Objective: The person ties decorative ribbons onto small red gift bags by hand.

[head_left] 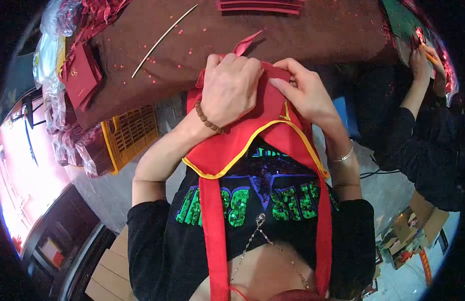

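Both my hands rest on a red folded piece [266,98] at the near edge of a brown table [312,35]. My left hand [230,88], with a bead bracelet, lies over the piece's left side with its fingers curled over the top edge. My right hand [305,93], with a silver bangle, pinches the top right edge with finger and thumb. A pointed red flap [246,44] sticks up behind my left hand. Below the hands hangs my red apron [225,153] with yellow trim, over a black sequinned shirt.
Red scraps dot the table. A thin pale stick [164,37] lies at the back left, red paper bags [82,75] and plastic wrap at the left edge, a red stack [260,6] at the far side. A yellow crate [129,133] sits beneath. Another person's hands [425,60] work at right. Cardboard boxes [413,231] on the floor.
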A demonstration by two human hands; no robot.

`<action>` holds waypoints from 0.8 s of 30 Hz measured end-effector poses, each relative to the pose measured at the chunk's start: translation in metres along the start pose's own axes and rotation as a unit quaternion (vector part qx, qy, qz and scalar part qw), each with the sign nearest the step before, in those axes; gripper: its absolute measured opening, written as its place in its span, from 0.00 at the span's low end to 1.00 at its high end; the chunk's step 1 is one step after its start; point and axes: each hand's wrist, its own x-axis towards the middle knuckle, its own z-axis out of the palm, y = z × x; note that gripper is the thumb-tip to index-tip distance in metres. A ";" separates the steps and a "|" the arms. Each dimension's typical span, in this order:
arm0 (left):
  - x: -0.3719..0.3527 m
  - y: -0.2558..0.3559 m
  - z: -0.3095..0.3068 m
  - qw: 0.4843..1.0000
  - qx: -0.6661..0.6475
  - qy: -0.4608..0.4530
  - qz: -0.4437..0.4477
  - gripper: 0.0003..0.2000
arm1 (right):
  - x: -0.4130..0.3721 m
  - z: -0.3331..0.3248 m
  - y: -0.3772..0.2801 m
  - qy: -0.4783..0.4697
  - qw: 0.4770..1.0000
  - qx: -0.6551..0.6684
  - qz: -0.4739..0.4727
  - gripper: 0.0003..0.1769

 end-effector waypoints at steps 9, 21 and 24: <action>-0.001 -0.006 -0.002 0.999 -0.043 -0.025 -0.012 0.03 | 0.002 0.000 0.003 -0.019 0.998 0.066 0.002 0.13; -0.002 -0.016 -0.007 0.995 -0.076 -0.055 0.031 0.07 | 0.005 0.008 0.008 -0.035 0.976 0.211 0.033 0.17; 0.000 -0.011 -0.005 0.997 -0.039 -0.045 0.047 0.06 | 0.004 0.008 0.009 -0.027 0.981 0.189 0.026 0.18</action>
